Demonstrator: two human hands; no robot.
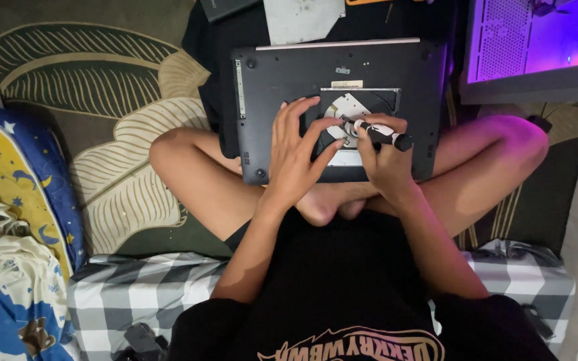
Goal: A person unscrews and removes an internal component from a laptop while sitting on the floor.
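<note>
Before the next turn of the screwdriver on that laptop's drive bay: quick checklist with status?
1. Laptop lies bottom-up across the legs, flat: ok.
2. Left hand spread on the case beside the optical drive, steadying it: ok.
3. Right hand grips the screwdriver: ok.
4. Tip seated in a screw head: cannot tell, too small to see.
5. Loose screws kept somewhere safe: cannot tell, none visible.
6. Light on the work: not ok, dim, with purple glow from the computer case.
</note>
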